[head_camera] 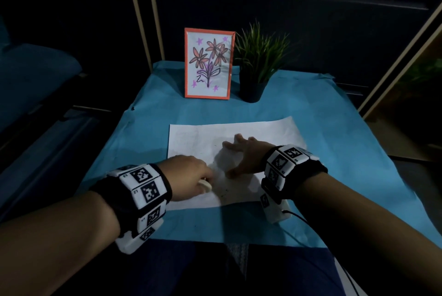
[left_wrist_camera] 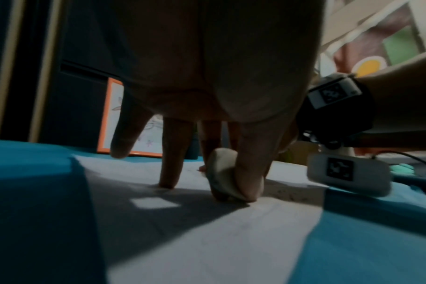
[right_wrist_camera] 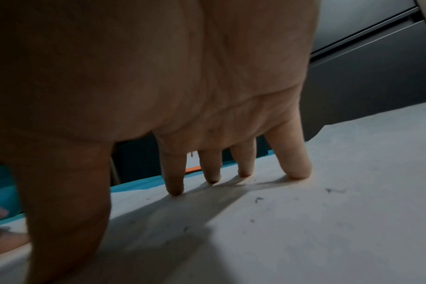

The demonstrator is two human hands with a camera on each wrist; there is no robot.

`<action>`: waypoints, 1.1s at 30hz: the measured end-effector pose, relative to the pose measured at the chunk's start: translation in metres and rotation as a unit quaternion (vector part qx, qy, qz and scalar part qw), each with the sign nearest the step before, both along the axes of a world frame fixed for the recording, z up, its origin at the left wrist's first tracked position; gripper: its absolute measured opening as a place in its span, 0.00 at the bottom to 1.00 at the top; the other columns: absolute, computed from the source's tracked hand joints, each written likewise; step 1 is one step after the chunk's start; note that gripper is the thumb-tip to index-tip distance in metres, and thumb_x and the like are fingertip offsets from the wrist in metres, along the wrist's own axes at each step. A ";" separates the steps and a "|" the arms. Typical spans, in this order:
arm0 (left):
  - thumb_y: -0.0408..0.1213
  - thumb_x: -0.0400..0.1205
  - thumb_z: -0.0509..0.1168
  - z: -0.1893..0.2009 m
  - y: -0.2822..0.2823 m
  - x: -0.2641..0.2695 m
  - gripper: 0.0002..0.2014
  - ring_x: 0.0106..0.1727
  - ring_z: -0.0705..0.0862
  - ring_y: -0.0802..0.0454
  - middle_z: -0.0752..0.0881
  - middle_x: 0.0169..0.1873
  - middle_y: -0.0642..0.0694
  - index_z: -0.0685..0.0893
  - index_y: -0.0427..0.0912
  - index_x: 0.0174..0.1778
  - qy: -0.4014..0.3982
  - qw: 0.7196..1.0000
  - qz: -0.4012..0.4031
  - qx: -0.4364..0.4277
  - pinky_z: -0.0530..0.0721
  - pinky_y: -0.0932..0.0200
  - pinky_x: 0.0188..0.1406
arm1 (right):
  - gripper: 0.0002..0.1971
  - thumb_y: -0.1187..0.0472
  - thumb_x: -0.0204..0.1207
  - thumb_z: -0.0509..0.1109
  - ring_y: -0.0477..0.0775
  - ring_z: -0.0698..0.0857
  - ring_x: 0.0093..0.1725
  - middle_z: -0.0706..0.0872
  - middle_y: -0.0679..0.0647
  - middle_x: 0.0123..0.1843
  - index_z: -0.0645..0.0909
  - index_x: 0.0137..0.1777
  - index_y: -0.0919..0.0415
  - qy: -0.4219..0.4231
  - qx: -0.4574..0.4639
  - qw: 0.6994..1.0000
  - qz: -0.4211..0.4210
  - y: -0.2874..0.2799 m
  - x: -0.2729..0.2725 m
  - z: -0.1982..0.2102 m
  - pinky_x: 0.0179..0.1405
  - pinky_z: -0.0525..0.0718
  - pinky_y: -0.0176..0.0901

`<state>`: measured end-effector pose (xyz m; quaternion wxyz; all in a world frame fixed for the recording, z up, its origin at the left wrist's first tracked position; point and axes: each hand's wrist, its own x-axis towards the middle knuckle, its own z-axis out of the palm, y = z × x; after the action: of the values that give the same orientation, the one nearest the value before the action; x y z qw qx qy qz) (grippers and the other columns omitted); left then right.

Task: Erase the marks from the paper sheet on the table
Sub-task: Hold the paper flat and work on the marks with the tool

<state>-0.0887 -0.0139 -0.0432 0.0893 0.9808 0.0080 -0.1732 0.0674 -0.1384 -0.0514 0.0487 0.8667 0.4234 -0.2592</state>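
Pinching a small cream eraser (left_wrist_camera: 225,173) between thumb and fingers, our left hand (head_camera: 189,176) holds it down against the paper sheet (head_camera: 229,133), near the sheet's front edge and toward its left half. From the left wrist view the eraser's lower end touches the paper right under the thumb tip, with the thumb on the side nearest the camera and at least one finger behind it; another finger (left_wrist_camera: 169,173) stands with its tip on the sheet just to the left, and the little finger hangs clear of the surface.

Our right hand (head_camera: 246,156) grasps nothing. It lies spread on the paper just right of the eraser, and the right wrist view shows four straight fingertips (right_wrist_camera: 298,169) and the thumb planted on the sheet, palm arched above it. The eraser sits between our two hands, close to the right thumb but apart from it.

Small dark specks and crumbs (right_wrist_camera: 258,199) lie scattered on the white surface around the right hand; faint smudged lines show on the sheet's far left part, too dim to read.

The sheet lies flat on the blue table cover (head_camera: 346,142), roughly in the middle. Behind it, well apart, stand an orange-framed flower drawing (head_camera: 208,62) and, just beside that on the right, a potted green plant (head_camera: 259,64) in a dark pot.
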 end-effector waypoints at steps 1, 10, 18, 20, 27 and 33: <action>0.48 0.84 0.63 0.001 0.002 0.000 0.09 0.53 0.82 0.49 0.85 0.51 0.51 0.84 0.52 0.55 -0.005 1.000 0.012 -0.004 0.79 0.56 0.52 | 0.46 0.35 0.67 0.72 0.57 0.57 0.82 0.53 0.47 0.84 0.52 0.82 0.38 0.003 0.010 1.000 -0.002 -0.001 0.000 0.000 0.77 0.64 0.62; 0.44 0.81 0.69 0.012 0.015 0.000 0.07 0.40 0.82 0.59 0.86 0.47 0.54 0.81 0.52 0.53 -0.126 0.967 0.167 -0.147 0.76 0.62 0.39 | 0.20 0.50 0.71 0.76 0.54 0.82 0.58 0.81 0.54 0.61 0.82 0.63 0.51 0.018 0.254 0.967 0.012 -0.016 -0.030 0.014 0.62 0.78 0.48; 0.45 0.78 0.72 0.005 0.013 -0.007 0.20 0.49 0.81 0.55 0.80 0.58 0.52 0.71 0.51 0.60 -0.079 0.974 0.165 -0.134 0.80 0.57 0.51 | 0.08 0.61 0.74 0.72 0.49 0.81 0.42 0.88 0.53 0.46 0.86 0.52 0.59 0.079 0.286 0.955 0.000 -0.007 -0.054 0.006 0.47 0.78 0.37; 0.61 0.74 0.70 0.003 0.021 -0.011 0.33 0.67 0.74 0.51 0.71 0.69 0.52 0.68 0.53 0.72 -0.019 0.989 0.146 -0.018 0.77 0.51 0.64 | 0.11 0.59 0.76 0.70 0.48 0.80 0.43 0.85 0.50 0.45 0.85 0.57 0.55 0.066 0.258 0.964 -0.011 -0.008 -0.051 0.006 0.49 0.77 0.37; 0.76 0.64 0.66 -0.006 0.028 -0.014 0.52 0.78 0.61 0.51 0.58 0.79 0.56 0.55 0.58 0.81 0.046 0.988 0.137 0.049 0.65 0.43 0.76 | 0.12 0.60 0.79 0.67 0.53 0.82 0.57 0.86 0.53 0.58 0.85 0.60 0.56 0.040 0.203 0.978 0.031 -0.001 -0.048 0.013 0.54 0.76 0.37; 0.78 0.61 0.66 -0.008 0.030 -0.010 0.58 0.78 0.61 0.49 0.59 0.78 0.54 0.51 0.57 0.83 0.055 0.987 0.131 0.072 0.57 0.40 0.78 | 0.13 0.57 0.79 0.67 0.56 0.79 0.60 0.82 0.55 0.60 0.86 0.61 0.54 0.031 0.124 0.986 0.109 0.001 -0.054 0.015 0.51 0.70 0.34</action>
<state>-0.0988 0.0158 -0.0507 0.0402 0.9640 0.1537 -0.2130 0.0133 -0.1377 -0.0368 -0.0443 0.8063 0.5452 -0.2249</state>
